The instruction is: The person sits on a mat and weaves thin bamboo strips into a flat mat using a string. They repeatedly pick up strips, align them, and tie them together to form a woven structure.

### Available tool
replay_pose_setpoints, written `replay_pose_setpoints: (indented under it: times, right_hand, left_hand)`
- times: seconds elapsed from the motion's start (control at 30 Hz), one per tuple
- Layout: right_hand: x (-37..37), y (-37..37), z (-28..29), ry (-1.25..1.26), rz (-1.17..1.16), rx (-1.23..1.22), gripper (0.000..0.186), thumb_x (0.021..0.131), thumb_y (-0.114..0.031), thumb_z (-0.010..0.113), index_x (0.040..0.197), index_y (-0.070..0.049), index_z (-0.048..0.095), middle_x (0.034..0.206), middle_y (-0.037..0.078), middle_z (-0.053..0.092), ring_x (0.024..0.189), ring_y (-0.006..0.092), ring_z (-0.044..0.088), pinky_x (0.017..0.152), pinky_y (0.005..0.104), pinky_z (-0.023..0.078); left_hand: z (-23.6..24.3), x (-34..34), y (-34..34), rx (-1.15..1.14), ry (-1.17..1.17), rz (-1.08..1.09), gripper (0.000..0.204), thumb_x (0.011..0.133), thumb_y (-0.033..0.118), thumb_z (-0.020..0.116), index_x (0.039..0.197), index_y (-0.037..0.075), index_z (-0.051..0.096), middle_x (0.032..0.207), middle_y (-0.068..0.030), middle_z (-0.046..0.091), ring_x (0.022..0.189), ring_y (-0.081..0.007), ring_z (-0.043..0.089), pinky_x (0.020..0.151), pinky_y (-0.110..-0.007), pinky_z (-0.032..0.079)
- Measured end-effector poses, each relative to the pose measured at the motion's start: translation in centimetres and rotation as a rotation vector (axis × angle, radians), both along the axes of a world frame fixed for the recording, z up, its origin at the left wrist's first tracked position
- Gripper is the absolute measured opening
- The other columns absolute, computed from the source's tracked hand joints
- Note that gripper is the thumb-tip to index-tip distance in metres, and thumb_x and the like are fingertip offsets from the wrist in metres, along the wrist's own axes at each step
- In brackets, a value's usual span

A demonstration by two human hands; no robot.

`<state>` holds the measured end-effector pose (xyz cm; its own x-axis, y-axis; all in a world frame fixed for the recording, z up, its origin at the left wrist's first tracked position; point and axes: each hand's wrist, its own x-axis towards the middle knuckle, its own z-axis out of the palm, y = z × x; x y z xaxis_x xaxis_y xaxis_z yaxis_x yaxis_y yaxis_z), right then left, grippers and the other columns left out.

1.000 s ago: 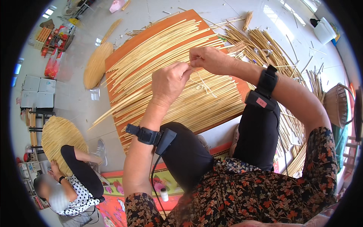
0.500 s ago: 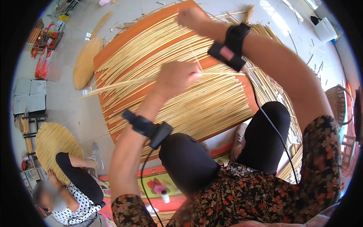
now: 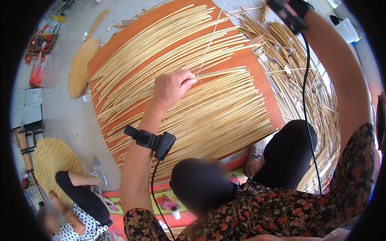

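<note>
My left hand (image 3: 173, 89) is closed in a pinch on thin pale stalks (image 3: 223, 73), which lie across the middle of an orange board (image 3: 252, 66). A white thread (image 3: 208, 43) rises from beside its fingertips to the upper edge of the picture. On the board, several rows of long straw-coloured stalks (image 3: 209, 108) lie side by side, the nearest rows packed closest. My right arm is raised at the upper right with a black strapped device (image 3: 286, 15) at the wrist; the hand itself is past the picture's edge.
Loose stalks (image 3: 305, 96) are heaped on the floor right of the board. Oval woven mats (image 3: 82, 68) lie to the left. A person in a dotted top sits lower left, a hand on another oval mat (image 3: 56, 160). A small white bottle (image 3: 175, 213) stands near my knee.
My right arm has swung up and to the right, taking its hand out of view. The thread is now stretched upward. My left hand has shifted slightly left, still gripping the stalks.
</note>
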<state>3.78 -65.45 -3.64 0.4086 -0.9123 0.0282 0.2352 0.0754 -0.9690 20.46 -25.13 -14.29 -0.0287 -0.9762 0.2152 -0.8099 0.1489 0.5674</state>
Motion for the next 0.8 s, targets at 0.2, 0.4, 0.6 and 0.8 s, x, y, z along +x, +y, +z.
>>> replay_pose_setpoints:
  times: [0.2, 0.4, 0.6, 0.8]
  right_hand:
    - [-0.7, 15.1, -5.8, 0.479, 0.945, -0.262, 0.012, 0.102, -0.016, 0.065, 0.105, -0.004, 0.066, 0.087, 0.0, 0.063, 0.075, 0.0089, 0.063, 0.065, 0.0222, 0.055]
    - [1.2, 20.3, -7.6, 0.863, 1.195, -0.284, 0.02, 0.098, -0.022, 0.072, 0.112, -0.008, 0.075, 0.081, -0.003, 0.064, 0.074, 0.0092, 0.056, 0.071, 0.0272, 0.05]
    - [1.2, 19.9, -8.3, 0.877, 1.096, -0.264, 0.019, 0.1, -0.027, 0.069, 0.1, -0.009, 0.073, 0.083, -0.005, 0.064, 0.076, 0.0086, 0.057, 0.069, 0.0265, 0.049]
    - [0.1, 19.8, -9.7, 0.62, 0.835, 0.093, 0.021, 0.105, -0.031, 0.066, 0.097, -0.011, 0.069, 0.088, -0.005, 0.065, 0.075, 0.0062, 0.059, 0.065, 0.0246, 0.051]
  left_hand:
    - [-0.2, 0.3, -0.8, -0.084, -0.009, -0.04, 0.013, 0.089, 0.016, 0.083, 0.098, 0.007, 0.078, 0.089, -0.0068, 0.077, 0.07, -0.023, 0.071, 0.062, -0.031, 0.054]
    - [-0.7, 0.5, -0.7, -0.185, 0.064, -0.037, 0.012, 0.087, 0.01, 0.084, 0.095, 0.004, 0.078, 0.089, -0.0095, 0.078, 0.071, -0.0244, 0.072, 0.063, -0.032, 0.056]
    - [-1.5, 0.5, -0.3, -0.156, 0.136, -0.001, 0.01, 0.088, 0.006, 0.083, 0.094, 0.002, 0.078, 0.089, -0.011, 0.078, 0.071, -0.0238, 0.074, 0.062, -0.031, 0.057]
    - [-2.8, 0.5, 0.3, -0.13, 0.127, 0.032, 0.01, 0.089, 0.006, 0.082, 0.097, 0.002, 0.077, 0.089, -0.0119, 0.078, 0.072, -0.0236, 0.075, 0.063, -0.03, 0.058]
